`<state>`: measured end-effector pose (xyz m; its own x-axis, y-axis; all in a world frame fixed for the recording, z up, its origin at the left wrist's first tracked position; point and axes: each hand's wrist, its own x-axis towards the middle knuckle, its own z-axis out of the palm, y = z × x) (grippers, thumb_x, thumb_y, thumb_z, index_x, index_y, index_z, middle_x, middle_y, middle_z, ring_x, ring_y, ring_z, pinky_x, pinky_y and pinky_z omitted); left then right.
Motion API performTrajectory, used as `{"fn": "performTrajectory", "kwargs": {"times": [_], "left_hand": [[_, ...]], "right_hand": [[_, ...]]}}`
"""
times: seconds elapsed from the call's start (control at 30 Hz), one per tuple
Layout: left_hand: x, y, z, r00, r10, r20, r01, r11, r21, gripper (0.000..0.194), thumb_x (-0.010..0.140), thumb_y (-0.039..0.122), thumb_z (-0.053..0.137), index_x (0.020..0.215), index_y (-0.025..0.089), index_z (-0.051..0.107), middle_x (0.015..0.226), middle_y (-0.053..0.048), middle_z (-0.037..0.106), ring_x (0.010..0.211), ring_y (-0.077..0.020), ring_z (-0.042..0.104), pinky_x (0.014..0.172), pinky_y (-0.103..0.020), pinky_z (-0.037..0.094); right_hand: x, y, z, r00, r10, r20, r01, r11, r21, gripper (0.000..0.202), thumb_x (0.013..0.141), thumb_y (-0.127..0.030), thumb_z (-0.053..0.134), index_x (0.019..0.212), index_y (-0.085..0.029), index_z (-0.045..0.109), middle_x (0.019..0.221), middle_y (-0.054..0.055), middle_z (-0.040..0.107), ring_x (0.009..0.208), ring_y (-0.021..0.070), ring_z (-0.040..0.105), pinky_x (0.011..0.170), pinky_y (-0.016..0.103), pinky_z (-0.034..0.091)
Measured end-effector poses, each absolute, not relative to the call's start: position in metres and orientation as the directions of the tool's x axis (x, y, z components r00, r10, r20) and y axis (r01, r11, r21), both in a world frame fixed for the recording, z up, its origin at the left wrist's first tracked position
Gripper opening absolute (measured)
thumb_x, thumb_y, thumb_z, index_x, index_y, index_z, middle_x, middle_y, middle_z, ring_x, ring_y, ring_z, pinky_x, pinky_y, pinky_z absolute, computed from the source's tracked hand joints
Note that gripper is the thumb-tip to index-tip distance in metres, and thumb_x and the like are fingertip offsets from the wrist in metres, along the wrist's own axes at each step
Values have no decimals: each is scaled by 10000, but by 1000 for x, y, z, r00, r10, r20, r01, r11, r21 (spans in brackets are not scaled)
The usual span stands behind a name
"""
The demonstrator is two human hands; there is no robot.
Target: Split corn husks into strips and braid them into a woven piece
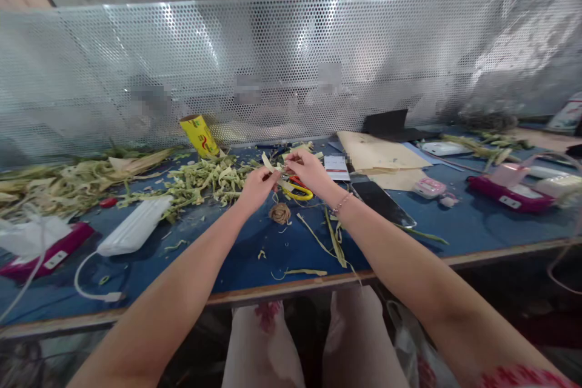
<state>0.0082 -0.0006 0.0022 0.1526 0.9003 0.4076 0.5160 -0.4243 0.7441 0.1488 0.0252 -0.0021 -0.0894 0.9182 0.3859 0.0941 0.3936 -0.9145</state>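
A pale strip of corn husk [269,163] is pinched in the closed fingers of my left hand [258,189], just above the table. My right hand [308,168] is closed at the strip's other side, thumb and fingertips pressed together on it; the exact grip there is small and partly hidden. Beneath the hands lie scissors with yellow and red handles [297,193], their blades mostly covered. A small ball of brown twine [279,213] sits in front of them. To the left spreads a heap of knotted green-white husk pieces [204,182].
Long dry husks [131,163] and a yellow tube [200,136] stand along the back left. A white power bank [135,227] with a cable lies left. At right are a dark phone [384,201], brown paper [382,153] and a pink case [429,188]. A perforated metal screen [291,73] closes off the back.
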Motion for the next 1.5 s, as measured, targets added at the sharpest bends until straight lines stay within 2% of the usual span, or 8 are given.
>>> {"fn": "performTrajectory", "kwargs": {"times": [0.23, 0.5, 0.87, 0.97, 1.07, 1.23, 1.37, 1.5], "left_hand": [[8, 1, -2, 170, 903, 395, 535, -421, 732, 223, 721, 336, 536, 595, 155, 572, 444, 34, 517, 422, -91, 423, 465, -218, 323], [8, -1, -3, 208, 879, 430, 461, -476, 749, 201, 667, 328, 595, 578, 147, 589, 420, 33, 488, 401, -78, 415, 426, -204, 304], [7, 1, -7, 261, 867, 424, 386, -496, 778, 208, 676, 360, 594, 629, 158, 584, 426, 33, 501, 423, -101, 462, 464, -219, 343], [8, -1, -5, 256, 881, 397, 405, -471, 784, 229, 672, 367, 597, 581, 160, 560, 408, 33, 496, 411, -98, 449, 452, -218, 334], [10, -2, -4, 254, 896, 363, 420, -440, 794, 294, 676, 372, 590, 488, 161, 510, 391, 26, 493, 396, -89, 435, 452, -219, 338], [11, 0, -5, 227, 925, 304, 296, -363, 884, 307, 673, 355, 581, 459, 162, 475, 386, 31, 477, 376, -76, 436, 448, -217, 352], [13, 1, -5, 193, 955, 227, 113, -251, 961, 279, 638, 321, 591, 468, 163, 437, 392, 50, 437, 346, -54, 400, 396, -201, 304], [13, 0, -4, 166, 970, 180, 75, -194, 978, 266, 580, 304, 638, 486, 156, 438, 383, 67, 391, 348, -36, 360, 375, -181, 262]], "right_hand": [[144, 17, 1, -245, 969, 17, 8, 19, -1000, 308, 821, -209, 442, 518, -161, 467, 492, -11, 487, 461, 79, 470, 502, 213, 406], [141, 11, 1, -296, 952, -83, -29, -96, -995, 304, 794, -297, 518, 533, -171, 423, 461, -41, 394, 384, 52, 320, 385, 194, 231], [144, 18, -3, -163, 984, 74, 135, 97, -986, 267, 735, -387, 524, 592, -177, 439, 540, -43, 430, 484, 67, 378, 463, 212, 271], [147, 24, -8, -161, 962, 220, 293, 259, -921, 257, 727, -322, 508, 535, -180, 415, 496, -49, 382, 491, 78, 360, 485, 226, 277], [148, 30, -13, -124, 901, 415, 395, 429, -812, 135, 691, -214, 512, 576, -179, 452, 569, -40, 458, 556, 92, 417, 566, 240, 336], [146, 31, -12, -180, 814, 553, 250, 582, -774, 72, 709, -171, 482, 748, -179, 542, 761, 3, 579, 710, 117, 534, 711, 268, 416], [144, 25, -8, -224, 795, 564, 123, 597, -792, 94, 746, -236, 485, 764, -181, 559, 724, 4, 585, 685, 115, 538, 693, 269, 434], [145, 23, -8, -276, 799, 533, 63, 569, -820, 110, 731, -280, 523, 701, -178, 551, 656, -14, 556, 636, 104, 515, 649, 254, 427]]}}
